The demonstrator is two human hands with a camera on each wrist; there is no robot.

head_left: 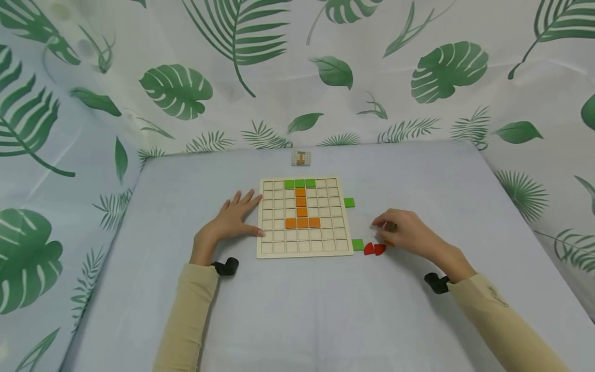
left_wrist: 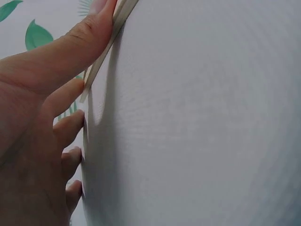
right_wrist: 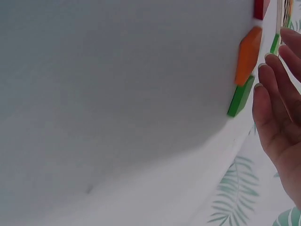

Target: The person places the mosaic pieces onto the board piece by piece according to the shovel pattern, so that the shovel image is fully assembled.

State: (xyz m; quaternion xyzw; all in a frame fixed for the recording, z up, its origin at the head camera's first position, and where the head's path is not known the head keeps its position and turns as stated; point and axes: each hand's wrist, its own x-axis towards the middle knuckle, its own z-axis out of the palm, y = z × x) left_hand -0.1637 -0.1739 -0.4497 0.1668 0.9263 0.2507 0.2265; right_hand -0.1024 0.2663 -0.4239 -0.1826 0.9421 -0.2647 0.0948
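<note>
Grid board point(head_left: 279, 212): pale, square-celled, flat on the counter point(head_left: 279, 310), in front of the person, between the hands; could slide or twist if the left-hand contact slips or pushes unevenly, dragging tiles with it.
Left hand point(head_left: 230, 221): grip spread, fingers and thumb apart, touching the board's left edge; nothing clamped.
Right hand point(head_left: 406, 232): over the counter right of the board, beside the red pieces; cannot tell whether its grip is clamped on anything, a bit of green shows between finger and thumb.
Picture card point(head_left: 301, 158): lies beyond the board's far edge, carries a small grid picture; details too small to read.
Orange tiles point(head_left: 301, 202): six on the board, a column of three above a row of three; a sleeve or finger brush could knock them askew.
Green row point(head_left: 299, 183): three tiles side by side along the far edge, above the orange column.
Loose green tiles point(head_left: 349, 202): two just beside the board's right edge; a board shift could shove them.
Orange piece point(right_wrist: 249, 55): near the right fingertips, green piece point(right_wrist: 241, 97) next to it; crowding could mean a wrong pick.
Red pieces point(head_left: 379, 249): two, beside the nearer loose green tile; low fingers could scatter them.
</note>
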